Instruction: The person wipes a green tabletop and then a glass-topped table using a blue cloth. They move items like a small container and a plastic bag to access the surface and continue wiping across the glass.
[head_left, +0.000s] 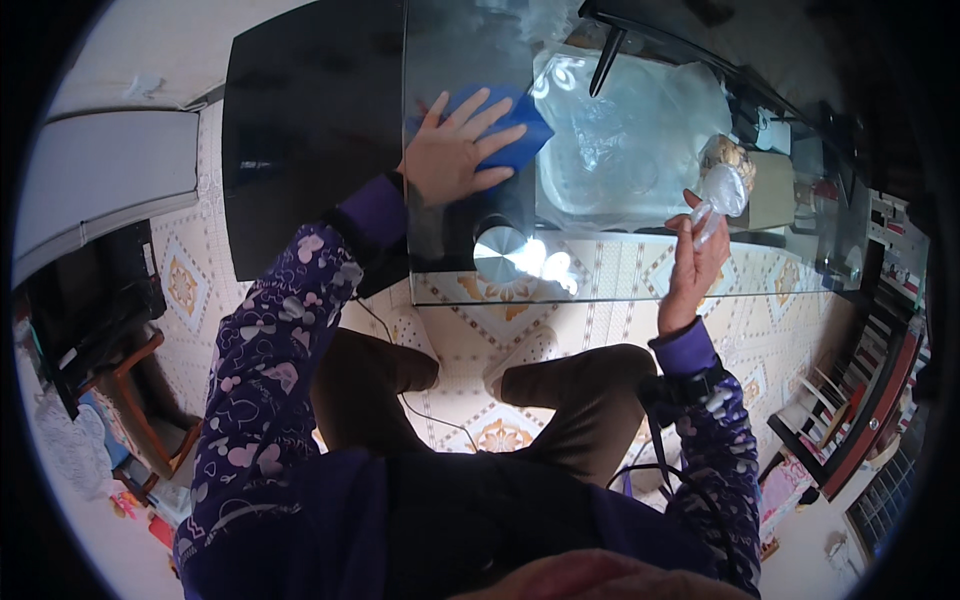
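Note:
My left hand (459, 154) lies with its fingers spread over a blue cloth-like piece (529, 139) at the glass table's left part. Whether its palm presses on the blue piece cannot be seen. Between the thumb and fingers of my right hand (697, 259) are the twisted ends of a clear plastic bag (724, 191). Brownish lumpy bits (727, 154) fill the bag's far end; what they are is unclear. Left of the bag is a translucent plastic sheet or tray (611, 142); I cannot tell whether it is above or below the glass.
The glass tabletop (637, 289) ends in a sharp front edge above my knees. A black panel (315, 142) extends to its left. Beneath the glass is a round shiny metal disc (501, 251). A wooden chair (142, 405) is at the left, and a thin cable (439, 420) crosses the tiled floor.

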